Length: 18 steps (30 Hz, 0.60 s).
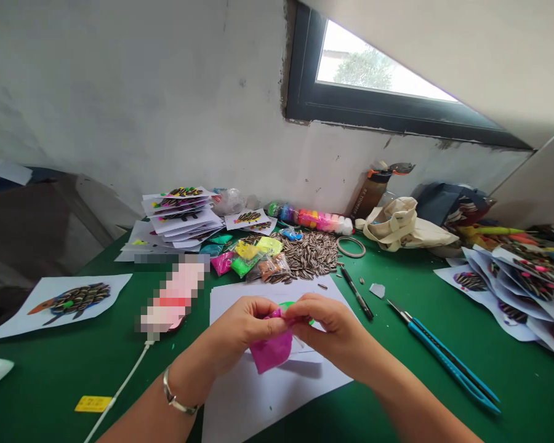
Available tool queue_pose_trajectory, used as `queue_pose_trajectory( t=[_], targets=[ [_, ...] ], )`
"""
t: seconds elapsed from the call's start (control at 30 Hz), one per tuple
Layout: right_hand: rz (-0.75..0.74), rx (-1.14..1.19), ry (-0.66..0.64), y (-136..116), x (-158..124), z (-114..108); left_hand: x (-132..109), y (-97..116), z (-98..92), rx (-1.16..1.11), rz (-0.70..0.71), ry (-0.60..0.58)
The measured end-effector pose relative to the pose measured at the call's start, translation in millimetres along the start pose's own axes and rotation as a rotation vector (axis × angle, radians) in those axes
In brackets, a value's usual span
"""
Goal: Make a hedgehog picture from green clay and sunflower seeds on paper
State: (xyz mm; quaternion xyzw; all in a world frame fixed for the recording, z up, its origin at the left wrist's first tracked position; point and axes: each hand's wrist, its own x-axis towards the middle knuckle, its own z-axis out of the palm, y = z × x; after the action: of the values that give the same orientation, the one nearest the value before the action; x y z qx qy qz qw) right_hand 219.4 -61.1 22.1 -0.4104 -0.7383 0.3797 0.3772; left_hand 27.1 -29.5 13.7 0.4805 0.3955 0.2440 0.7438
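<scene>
My left hand (247, 326), with a silver bangle on its wrist, grips a small bag of magenta modelling clay (271, 352) above the white paper (240, 403). At the bag's top edge, the fingers of my right hand (329, 326) are pinched together on it, close to the left fingertips. The bag hangs down below the left fingers, and its upper part is partly covered by both hands. Just behind the fingers a bright green piece (287, 304) shows; its full shape is hidden.
Sunflower seeds (311, 252) are heaped behind the paper, beside several bags of coloured clay (247, 258). A black pen (356, 292) and blue tweezers (447, 357) lie at right. Seed pictures are stacked left (184, 215) and right (530, 289). A white cable (120, 387) crosses the left side.
</scene>
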Motion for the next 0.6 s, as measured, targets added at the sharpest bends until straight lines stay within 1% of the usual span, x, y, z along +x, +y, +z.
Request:
queue_pose_trajectory(
  t=[0.1, 0.17, 0.27, 0.4, 0.5, 0.6],
  targets=[
    [0.006, -0.023, 0.03, 0.8, -0.4, 4.3, -0.9, -0.7, -1.2, 0.013, -0.015, -0.018],
    [-0.005, -0.049, 0.027, 1.2, -0.5, 5.9, -1.2, -1.0, -2.0, 0.006, -0.023, -0.045],
    [-0.05, -0.077, 0.012, 1.3, -0.9, 5.1, -1.3, -1.4, -1.6, -0.059, -0.03, -0.095],
    [-0.125, -0.076, 0.014, -0.7, -2.2, 3.1, -1.6, -1.9, 2.1, -0.162, -0.031, -0.13],
    [-0.187, -0.095, 0.062, -3.2, -4.1, 5.1, -1.3, -3.2, 4.3, -0.239, -0.01, -0.148],
    [-0.245, -0.149, 0.146, -4.9, -6.1, 8.5, -0.1, -5.3, 5.5, -0.305, 0.009, -0.127]
  ],
)
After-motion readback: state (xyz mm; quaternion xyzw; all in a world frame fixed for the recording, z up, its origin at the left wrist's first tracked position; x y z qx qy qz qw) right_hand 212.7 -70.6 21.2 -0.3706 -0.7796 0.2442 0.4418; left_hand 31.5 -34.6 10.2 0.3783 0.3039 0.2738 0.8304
